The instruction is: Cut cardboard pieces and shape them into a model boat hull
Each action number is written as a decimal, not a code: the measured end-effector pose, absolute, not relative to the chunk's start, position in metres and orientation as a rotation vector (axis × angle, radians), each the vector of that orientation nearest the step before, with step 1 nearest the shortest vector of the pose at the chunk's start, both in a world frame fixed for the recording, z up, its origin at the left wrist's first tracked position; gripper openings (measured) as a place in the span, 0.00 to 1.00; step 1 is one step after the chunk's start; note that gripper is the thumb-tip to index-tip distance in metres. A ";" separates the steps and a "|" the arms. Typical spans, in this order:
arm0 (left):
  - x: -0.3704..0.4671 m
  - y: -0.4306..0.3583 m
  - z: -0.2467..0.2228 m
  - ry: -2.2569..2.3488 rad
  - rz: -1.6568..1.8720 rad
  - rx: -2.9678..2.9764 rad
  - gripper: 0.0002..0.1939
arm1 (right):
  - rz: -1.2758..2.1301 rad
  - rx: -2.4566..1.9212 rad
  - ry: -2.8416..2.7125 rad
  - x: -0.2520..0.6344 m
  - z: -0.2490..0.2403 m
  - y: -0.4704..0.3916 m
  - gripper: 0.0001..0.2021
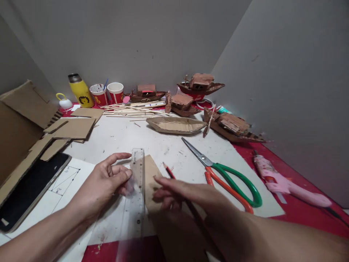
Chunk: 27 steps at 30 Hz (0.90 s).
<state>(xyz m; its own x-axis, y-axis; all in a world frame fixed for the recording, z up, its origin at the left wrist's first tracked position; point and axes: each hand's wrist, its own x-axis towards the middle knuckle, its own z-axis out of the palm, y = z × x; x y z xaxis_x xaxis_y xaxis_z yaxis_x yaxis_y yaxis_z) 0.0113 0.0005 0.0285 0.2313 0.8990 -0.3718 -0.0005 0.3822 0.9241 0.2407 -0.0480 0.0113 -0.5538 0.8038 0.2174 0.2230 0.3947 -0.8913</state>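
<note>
My left hand (113,178) grips a clear plastic ruler (138,182) by its left edge, thumb on top. The ruler stretches away from me, along the left side of a brown cardboard piece (152,182). A dark pencil with a red band (169,171) lies across my right hand (182,194), its sharpened tip pointing forward and left. The fingers of that hand are curled over the cardboard and partly blurred. To the right are big scissors (218,171) with one green and one orange handle, their blades closed.
Several brown model boats (201,85) and a bare cardboard hull (177,125) stand behind, beside thin wooden sticks (131,109). Paper cups (115,92) and a yellow bottle (80,91) are back left. A phone (35,189) and cardboard scraps (76,129) lie left; a pink glue gun (286,182) lies right.
</note>
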 end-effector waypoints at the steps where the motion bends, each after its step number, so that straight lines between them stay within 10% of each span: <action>1: 0.008 0.004 0.030 1.179 0.751 1.021 0.26 | 1.040 -0.903 -2.027 0.242 0.013 -0.043 0.27; 7: 0.001 0.014 0.029 1.240 0.609 1.107 0.28 | 0.538 -1.037 -2.339 0.247 -0.009 -0.029 0.31; 27: 0.004 0.005 0.013 1.464 0.491 1.608 0.26 | 0.531 -1.013 -2.407 0.246 -0.012 -0.030 0.32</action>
<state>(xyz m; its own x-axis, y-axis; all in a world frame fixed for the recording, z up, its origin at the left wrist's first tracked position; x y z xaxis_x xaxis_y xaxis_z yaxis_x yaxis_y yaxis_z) 0.0043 0.0054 0.0125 0.2266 0.9378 -0.2631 0.5890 0.0832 0.8038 0.2456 -0.0295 -0.0120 -0.6153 0.7400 0.2715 0.5571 0.6520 -0.5143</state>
